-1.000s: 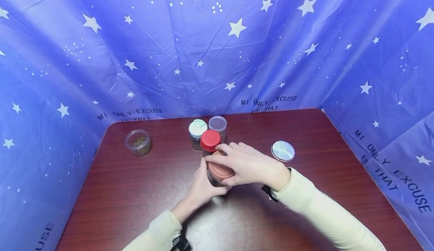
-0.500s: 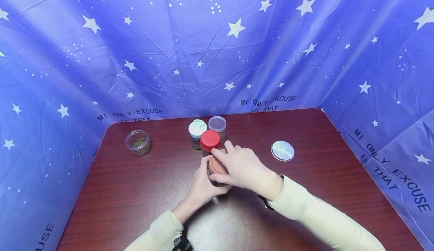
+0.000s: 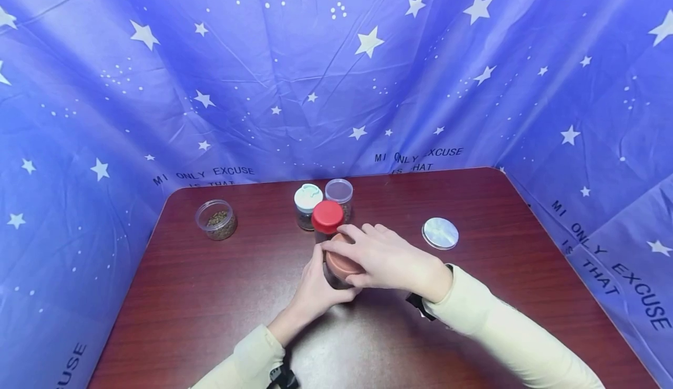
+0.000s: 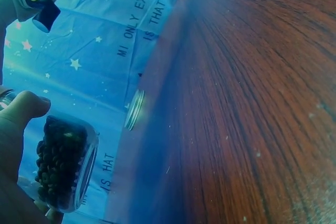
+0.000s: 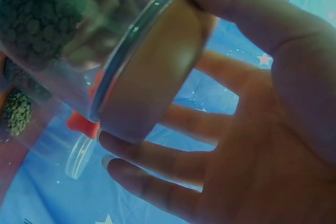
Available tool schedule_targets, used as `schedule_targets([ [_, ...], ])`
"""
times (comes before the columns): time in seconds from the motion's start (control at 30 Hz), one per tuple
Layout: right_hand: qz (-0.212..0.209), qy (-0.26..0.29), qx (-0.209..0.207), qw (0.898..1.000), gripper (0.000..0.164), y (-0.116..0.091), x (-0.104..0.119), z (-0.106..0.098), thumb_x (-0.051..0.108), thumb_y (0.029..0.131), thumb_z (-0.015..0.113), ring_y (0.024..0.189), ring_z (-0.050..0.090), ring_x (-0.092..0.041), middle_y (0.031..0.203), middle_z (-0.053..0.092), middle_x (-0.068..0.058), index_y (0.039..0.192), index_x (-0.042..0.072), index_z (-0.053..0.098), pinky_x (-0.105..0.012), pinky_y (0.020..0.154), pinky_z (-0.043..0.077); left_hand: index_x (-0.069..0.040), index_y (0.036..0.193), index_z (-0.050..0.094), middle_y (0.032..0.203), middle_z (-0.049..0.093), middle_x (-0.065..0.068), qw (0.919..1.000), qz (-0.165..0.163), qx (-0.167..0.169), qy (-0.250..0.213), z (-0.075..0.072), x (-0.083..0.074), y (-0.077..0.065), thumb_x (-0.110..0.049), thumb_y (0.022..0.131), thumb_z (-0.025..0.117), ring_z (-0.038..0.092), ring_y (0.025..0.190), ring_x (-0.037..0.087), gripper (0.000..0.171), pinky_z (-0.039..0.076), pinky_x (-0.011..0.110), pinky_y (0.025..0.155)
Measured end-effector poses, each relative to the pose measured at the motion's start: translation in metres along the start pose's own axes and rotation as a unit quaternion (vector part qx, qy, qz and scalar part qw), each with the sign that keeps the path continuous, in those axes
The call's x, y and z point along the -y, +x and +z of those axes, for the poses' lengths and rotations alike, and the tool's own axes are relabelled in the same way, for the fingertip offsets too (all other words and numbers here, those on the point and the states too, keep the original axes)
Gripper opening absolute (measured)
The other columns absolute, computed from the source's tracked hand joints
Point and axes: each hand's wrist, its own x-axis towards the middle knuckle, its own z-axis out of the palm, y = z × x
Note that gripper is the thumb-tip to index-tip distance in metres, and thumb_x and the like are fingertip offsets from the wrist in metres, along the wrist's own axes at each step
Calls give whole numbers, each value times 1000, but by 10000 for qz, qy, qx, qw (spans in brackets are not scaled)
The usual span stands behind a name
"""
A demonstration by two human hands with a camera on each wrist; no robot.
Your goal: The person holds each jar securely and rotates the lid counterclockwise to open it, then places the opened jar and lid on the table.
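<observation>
Between the hands is a clear jar (image 4: pixel 60 163) filled with dark, bean-like pieces, topped by an orange-brown lid (image 3: pixel 340 261). My left hand (image 3: pixel 314 291) grips the jar's body from the left, thumb at the near side. From above and the right, my right hand (image 3: pixel 394 257) holds the lid, thumb and fingers spread round its edge. In the right wrist view the lid (image 5: pixel 163 64) sits on the jar's mouth, with the thumb on one side and fingertips on the other. Just behind stands a red-capped jar (image 3: pixel 328 216), its body partly hidden.
A white-lidded jar (image 3: pixel 308 199) and a clear open-topped container (image 3: pixel 339 190) stand behind the red-capped jar. An open clear tub (image 3: pixel 217 219) with greenish-brown bits sits at the left. A round silver lid (image 3: pixel 440 233) lies on the right of the wooden table (image 3: pixel 210 295).
My right hand turned and shifted its fingers on the lid half a second ago, then swung back to about its earlier position. The left hand and the jar stay in place.
</observation>
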Motion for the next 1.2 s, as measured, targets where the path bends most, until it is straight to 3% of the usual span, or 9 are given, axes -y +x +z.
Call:
schedule_targets([
  [0.1, 175, 263, 160, 9994, 69, 1, 2, -3, 38, 87, 80, 109, 63, -31, 140, 57, -14, 149, 24, 53, -46, 86, 51, -11, 140, 43, 128, 66, 7, 10000, 6, 8, -47, -1, 0, 0, -31, 65, 95, 66, 112, 25, 94, 52, 46, 98],
  [0.17, 350, 334, 49, 9988, 66, 3, 4, -3, 43, 91, 76, 111, 62, -32, 139, 58, -15, 149, 23, 54, -48, 86, 50, -11, 140, 43, 126, 66, 6, 10000, 29, -3, -74, -1, 0, 1, -30, 65, 95, 66, 112, 24, 94, 52, 45, 97],
  [0.33, 911, -449, -694, 9924, 67, 7, 14, 9, 61, 90, 70, 85, 63, -30, 111, 63, -14, 137, 14, 63, -43, 69, 51, -13, 138, 45, 124, 68, 2, 9998, 52, -13, -192, 0, 1, 1, -26, 65, 96, 66, 112, 19, 90, 52, 41, 98],
  [0.5, 1423, -695, -810, 9840, 73, 9, 18, 18, 68, 85, 71, 70, 63, -29, 91, 57, -12, 125, 8, 65, -42, 53, 52, -14, 140, 45, 126, 67, 1, 9996, 84, -11, -284, 0, 3, 1, -23, 66, 96, 66, 113, 17, 91, 52, 39, 100],
  [0.77, 620, -695, -894, 9916, 61, 6, 8, 13, 49, 83, 79, 70, 60, -26, 97, 61, -9, 124, 7, 65, -38, 58, 51, -15, 139, 45, 124, 67, 2, 9997, 8, -7, -231, 0, 3, 1, -27, 65, 96, 66, 112, 20, 91, 52, 43, 98],
  [0.9, 185, -447, -589, 9971, 58, 3, 3, 5, 40, 83, 80, 77, 60, -24, 113, 65, -5, 130, 10, 64, -35, 64, 50, -16, 139, 45, 123, 67, 1, 9995, -92, 21, -290, 0, 3, 0, -26, 65, 96, 65, 111, 21, 90, 51, 44, 98],
  [1.07, -57, 209, 93, 9997, 68, 1, -1, -5, 33, 85, 82, 113, 62, -30, 143, 58, -11, 145, 14, 55, -45, 89, 53, -15, 139, 44, 126, 66, 4, 9998, -33, 30, -176, 0, 4, -1, -28, 66, 95, 65, 114, 24, 90, 50, 48, 99],
  [1.13, -16, 458, 188, 9988, 70, 1, -1, -8, 34, 88, 81, 126, 57, -34, 148, 54, -15, 149, 14, 53, -51, 97, 51, -15, 139, 44, 127, 66, 4, 9999, -8, 32, -144, 0, 4, -1, -30, 66, 95, 65, 114, 25, 90, 50, 48, 98],
  [1.2, 93, 522, 99, 9985, 68, 2, 0, -8, 36, 90, 78, 128, 56, -35, 148, 53, -15, 149, 14, 52, -53, 95, 51, -15, 139, 44, 126, 66, 4, 9999, -11, 23, -150, 0, 3, -1, -30, 66, 96, 65, 113, 25, 91, 51, 47, 97],
])
